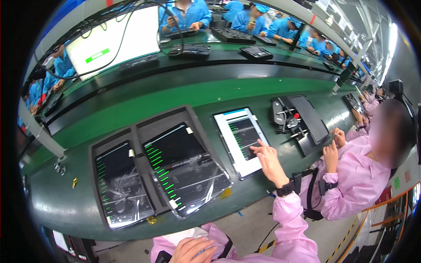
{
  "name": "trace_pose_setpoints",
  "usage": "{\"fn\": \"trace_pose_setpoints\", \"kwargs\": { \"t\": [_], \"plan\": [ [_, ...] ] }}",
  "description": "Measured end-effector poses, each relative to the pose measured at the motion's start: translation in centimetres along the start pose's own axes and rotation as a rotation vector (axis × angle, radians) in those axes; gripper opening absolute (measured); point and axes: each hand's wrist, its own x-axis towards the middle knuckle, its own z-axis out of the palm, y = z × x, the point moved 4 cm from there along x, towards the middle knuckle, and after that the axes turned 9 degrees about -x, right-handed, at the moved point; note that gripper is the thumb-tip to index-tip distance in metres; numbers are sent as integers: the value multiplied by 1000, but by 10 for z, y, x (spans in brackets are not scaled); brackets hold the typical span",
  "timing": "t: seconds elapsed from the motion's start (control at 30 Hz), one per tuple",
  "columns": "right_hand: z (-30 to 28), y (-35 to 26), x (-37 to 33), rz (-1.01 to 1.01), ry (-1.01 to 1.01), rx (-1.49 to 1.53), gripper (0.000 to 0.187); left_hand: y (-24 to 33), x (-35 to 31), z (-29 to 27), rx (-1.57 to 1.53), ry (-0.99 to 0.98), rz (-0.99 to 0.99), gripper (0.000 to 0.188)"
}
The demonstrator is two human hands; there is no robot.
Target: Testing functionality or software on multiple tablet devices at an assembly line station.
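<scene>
Right hand over near right part of lit tablet, fingers spread, grip wide, nothing held; screen contact unclear. Tablet flat on green desk, middle. Left hand at near edge by body, fingers bent, cannot tell if grip holds anything. Left of tablet: grey tray, two dark-screen tablets side by side. Right: black stand, red knob. Co-worker in pink farther right.

Electronics assembly workshop, long green workbench, rows of blue-coated workers, tablet devices in dark trays, overhead strip lights
</scene>
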Motion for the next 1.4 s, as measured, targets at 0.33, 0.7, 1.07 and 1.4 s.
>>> {"fn": "trace_pose_setpoints", "kwargs": {
  "t": [0.33, 0.7, 1.07, 1.4],
  "plan": [
    [-29, -85, 29, -189, 96, 75, 33, -26, -28, -168, 742, 349, -154, 28],
    [33, -179, 132, -536, -77, 110, 18, -141, -6, -261, 657, 328, -362, 19],
    [15, -212, 53, -524, -320, 78, 10, -103, -69, -239, 444, 91, -346, 31],
    [21, -218, 11, -517, -394, 176, 9, -114, -84, -235, 437, 136, -356, 43]
  ]
}}
